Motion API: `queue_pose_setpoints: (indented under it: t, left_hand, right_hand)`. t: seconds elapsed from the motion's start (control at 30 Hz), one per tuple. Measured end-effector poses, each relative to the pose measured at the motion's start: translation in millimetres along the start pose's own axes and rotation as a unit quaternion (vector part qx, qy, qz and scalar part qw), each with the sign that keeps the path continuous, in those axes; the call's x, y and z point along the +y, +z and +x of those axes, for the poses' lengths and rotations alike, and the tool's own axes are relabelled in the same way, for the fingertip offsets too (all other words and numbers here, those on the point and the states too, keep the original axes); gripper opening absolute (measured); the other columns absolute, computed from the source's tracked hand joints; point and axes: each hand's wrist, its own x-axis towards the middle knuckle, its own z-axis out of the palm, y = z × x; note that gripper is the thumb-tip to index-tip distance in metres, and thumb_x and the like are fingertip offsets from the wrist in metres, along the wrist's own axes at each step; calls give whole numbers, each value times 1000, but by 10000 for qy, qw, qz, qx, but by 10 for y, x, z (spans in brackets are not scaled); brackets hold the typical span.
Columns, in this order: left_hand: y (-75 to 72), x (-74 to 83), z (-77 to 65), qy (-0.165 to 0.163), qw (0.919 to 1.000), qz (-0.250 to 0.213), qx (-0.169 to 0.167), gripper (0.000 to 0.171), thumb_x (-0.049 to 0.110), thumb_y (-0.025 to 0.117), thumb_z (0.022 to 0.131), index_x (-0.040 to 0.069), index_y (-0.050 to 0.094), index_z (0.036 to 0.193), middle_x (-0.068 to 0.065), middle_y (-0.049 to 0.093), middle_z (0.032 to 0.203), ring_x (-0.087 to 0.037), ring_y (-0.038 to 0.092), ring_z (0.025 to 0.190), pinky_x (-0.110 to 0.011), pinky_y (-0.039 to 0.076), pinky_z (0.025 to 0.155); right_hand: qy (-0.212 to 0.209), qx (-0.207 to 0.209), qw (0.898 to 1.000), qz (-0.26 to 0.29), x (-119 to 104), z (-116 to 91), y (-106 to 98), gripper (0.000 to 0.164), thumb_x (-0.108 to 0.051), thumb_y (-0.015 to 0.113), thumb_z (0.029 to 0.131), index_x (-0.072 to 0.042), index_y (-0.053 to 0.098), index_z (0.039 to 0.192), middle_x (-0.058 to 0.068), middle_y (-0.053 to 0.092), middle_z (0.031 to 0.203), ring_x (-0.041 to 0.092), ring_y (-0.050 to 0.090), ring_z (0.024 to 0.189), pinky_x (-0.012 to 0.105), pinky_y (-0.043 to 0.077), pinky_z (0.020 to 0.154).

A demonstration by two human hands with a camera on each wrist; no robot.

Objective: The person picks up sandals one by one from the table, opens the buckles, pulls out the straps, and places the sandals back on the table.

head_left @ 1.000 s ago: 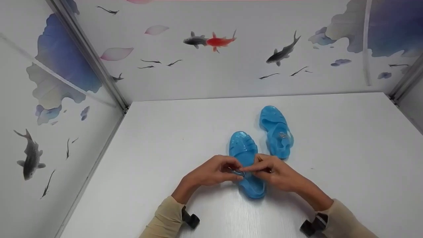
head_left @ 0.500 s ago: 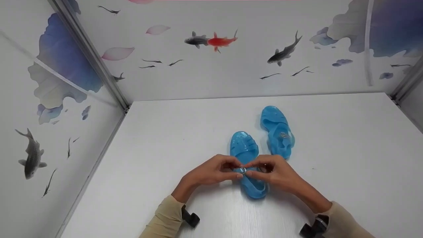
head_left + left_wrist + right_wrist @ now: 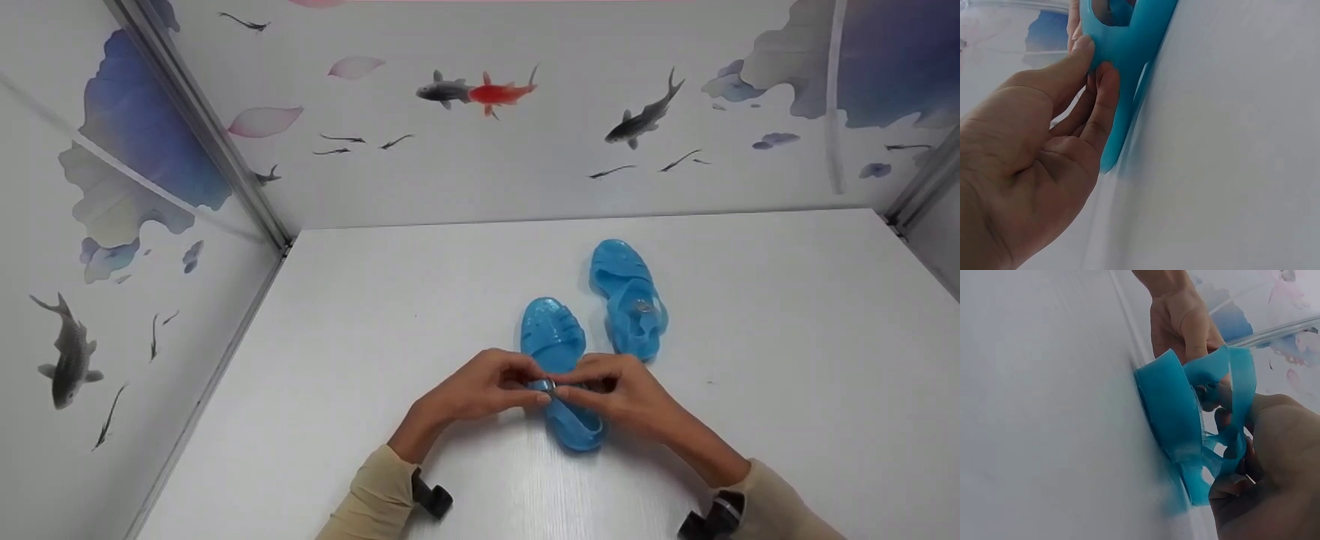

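Note:
A translucent blue jelly sandal (image 3: 553, 330) lies on the table, toe pointing away from me. Its small metal buckle (image 3: 552, 386) sits between my two hands. From the left, my left hand (image 3: 480, 386) pinches the strap beside the buckle with thumb and fingers. My right hand (image 3: 634, 394) pinches at the buckle end of the strap from the other side. In the left wrist view, thumb and fingertips hold the sandal's side (image 3: 1123, 62). The right wrist view shows the heel (image 3: 1168, 408) and the looped strap (image 3: 1243, 377); the right fingertips are partly hidden behind it.
A matching blue sandal (image 3: 628, 300) lies farther back and to the right, its strap across the top. The white table (image 3: 390, 300) meets a printed back wall (image 3: 517, 172) and a left side wall (image 3: 195, 300).
The right index finger, stretched across the buckle a second ago, has drawn back, and thumb and index now pinch there. The left hand has barely moved; both sandals stay in place.

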Motion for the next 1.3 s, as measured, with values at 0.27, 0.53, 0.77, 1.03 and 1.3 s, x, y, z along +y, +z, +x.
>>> queue_pose_setpoints:
  t: [0.27,0.53,0.77,1.03,1.3]
  left_hand:
    - [0,-21,9,99,9999,63,93,20,28,81,100,15,81,115,5,74,100,-3,63,87,-19,54,79]
    - [-18,-2,5,122,9999,-99,50,19,21,81,100,12,82,116,2,78,104,-3,68,90,-22,59,87]
    - [-11,-27,-9,122,9999,25,77,18,25,82,99,12,83,113,3,77,98,-3,65,85,-19,57,80]
    - [1,-13,3,193,9998,-107,13,17,20,81,100,9,81,114,-1,78,103,-4,69,92,-23,62,92]
    - [5,-25,-2,106,9997,-206,23,16,19,81,100,10,80,113,0,78,105,-4,71,95,-25,61,96]
  right_hand:
    - [450,138,9989,88,13,-3,22,18,-34,80,100,-30,84,118,-7,83,106,16,76,98,26,62,87]
    - [217,233,9994,132,-14,-13,40,13,-28,83,98,-27,86,111,-6,83,100,15,71,88,25,61,78]
    - [314,-15,9994,-164,-27,7,29,11,-28,84,97,-30,86,109,-9,82,98,14,70,89,24,60,79]
    - [421,9,9987,-281,-10,2,23,7,-25,84,96,-30,84,101,-7,75,87,13,67,83,25,57,73]
    - [255,51,9994,-221,42,2,27,19,-14,81,96,-30,82,104,-6,73,84,13,66,80,25,55,71]
